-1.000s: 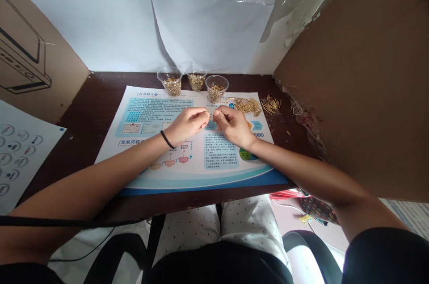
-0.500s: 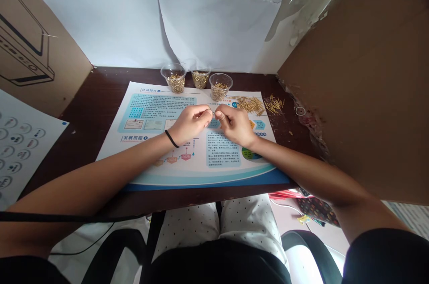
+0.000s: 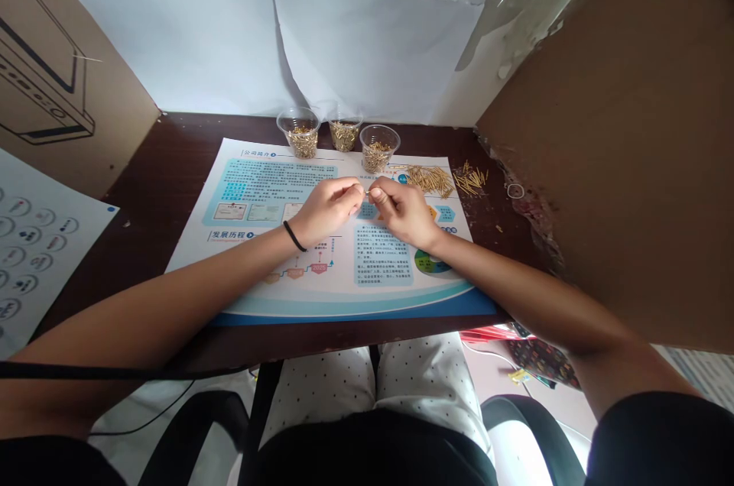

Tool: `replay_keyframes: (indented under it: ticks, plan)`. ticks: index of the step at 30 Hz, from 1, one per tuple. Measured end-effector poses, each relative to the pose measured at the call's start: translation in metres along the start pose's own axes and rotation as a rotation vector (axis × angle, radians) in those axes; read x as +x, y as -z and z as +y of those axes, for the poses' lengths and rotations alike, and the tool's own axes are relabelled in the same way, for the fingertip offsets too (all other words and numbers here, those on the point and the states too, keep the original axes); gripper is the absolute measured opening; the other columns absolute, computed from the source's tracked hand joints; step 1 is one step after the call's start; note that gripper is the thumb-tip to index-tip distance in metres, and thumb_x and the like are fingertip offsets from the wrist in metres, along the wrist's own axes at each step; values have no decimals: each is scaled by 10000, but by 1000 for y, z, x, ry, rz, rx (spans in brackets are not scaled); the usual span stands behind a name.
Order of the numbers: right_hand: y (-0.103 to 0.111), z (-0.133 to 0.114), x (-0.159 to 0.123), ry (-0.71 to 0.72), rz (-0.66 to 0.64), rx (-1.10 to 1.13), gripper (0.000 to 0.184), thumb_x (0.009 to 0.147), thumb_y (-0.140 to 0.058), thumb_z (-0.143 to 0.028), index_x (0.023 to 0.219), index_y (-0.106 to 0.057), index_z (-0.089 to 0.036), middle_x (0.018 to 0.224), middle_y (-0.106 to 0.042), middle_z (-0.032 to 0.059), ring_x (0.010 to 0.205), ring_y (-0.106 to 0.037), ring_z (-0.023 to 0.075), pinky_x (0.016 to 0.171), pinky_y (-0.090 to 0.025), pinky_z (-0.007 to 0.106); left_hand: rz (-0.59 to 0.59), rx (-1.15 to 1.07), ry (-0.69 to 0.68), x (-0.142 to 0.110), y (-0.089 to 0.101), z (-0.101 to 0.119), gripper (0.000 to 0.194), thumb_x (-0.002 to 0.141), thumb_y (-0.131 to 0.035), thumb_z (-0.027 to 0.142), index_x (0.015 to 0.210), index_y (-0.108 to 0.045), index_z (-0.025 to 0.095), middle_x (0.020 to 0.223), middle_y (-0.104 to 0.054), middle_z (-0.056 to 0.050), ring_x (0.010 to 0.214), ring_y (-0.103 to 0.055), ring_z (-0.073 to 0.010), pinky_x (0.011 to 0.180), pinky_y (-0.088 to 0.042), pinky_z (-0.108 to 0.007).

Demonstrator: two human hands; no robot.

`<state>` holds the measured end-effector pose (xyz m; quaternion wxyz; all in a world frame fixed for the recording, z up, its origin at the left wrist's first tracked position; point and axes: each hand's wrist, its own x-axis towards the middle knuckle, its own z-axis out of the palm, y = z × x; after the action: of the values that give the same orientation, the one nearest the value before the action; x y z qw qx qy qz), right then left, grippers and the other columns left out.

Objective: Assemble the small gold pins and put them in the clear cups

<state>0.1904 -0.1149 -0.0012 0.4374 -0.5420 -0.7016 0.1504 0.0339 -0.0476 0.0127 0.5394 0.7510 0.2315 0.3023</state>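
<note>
**Both hands pinching one brass pin over the poster**

Left hand (image 3: 326, 211) and right hand (image 3: 404, 215) sit over the centre of a printed company poster (image 3: 258, 192), fingertips almost meeting. Black wristband (image 3: 294, 236) on the left wrist. Grip, both sides: clenched in a fine pinch on a thin brass pin (image 3: 365, 194), held between the two hands, over the poster. Pin is tiny, so exact finger contact is hard to resolve.

Positions from the pin, 12 o'clock = far edge of the dark wood table (image 3: 172, 165):
- 11 to 12: three clear plastic cups (image 3: 345, 133), each part-filled with brass pins, along the poster's top edge. Right-hand cup is nearest the hands.
- 2: loose brass pins (image 3: 429, 182), mostly parallel, in a bundle on the poster's upper right corner.
- 2 to 3: smaller crossed heap of brass pins (image 3: 470, 180) on the bare wood, right of the poster.
- 9: white sheet with round icons (image 3: 34, 257) at the table's left side.
- 10 and 3: cardboard panels (image 3: 602, 127) walling both sides.
- 6: knees in white dotted trousers (image 3: 321, 387), below the table edge.
</note>
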Motion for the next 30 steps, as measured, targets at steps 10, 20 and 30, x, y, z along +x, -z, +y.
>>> replay_keyframes:
  ticks: [10, 20, 30]
  plan:
    - [-1, -1, 0, -41, 2, 39, 437, 969, -358, -544, 715, -473, -207, 602, -458, -14, 557, -410, 117, 574, -338, 279, -27, 32, -21, 0, 1, 2, 301, 855, -457, 183, 560, -399, 169, 524, -389, 33, 501, -338, -76, 481, -283, -216]
    - [-2, -1, -1, -52, 20, 72, 450, 965, -358, -558, 699, -455, -208, 607, -456, -13, 563, -408, 117, 568, -333, 275, -5, 190, -33, -2, 1, 1, 298, 848, -468, 204, 557, -416, 167, 525, -420, 22, 502, -357, -83, 486, -307, -212]
    - [-4, -4, -2, -4, 61, -68, 414, 983, -345, -482, 686, -440, -210, 566, -415, -19, 529, -370, 114, 551, -301, 276, 43, 152, -32, -2, -1, 0, 293, 838, -482, 193, 549, -447, 159, 513, -437, 23, 483, -363, -72, 467, -305, -199]
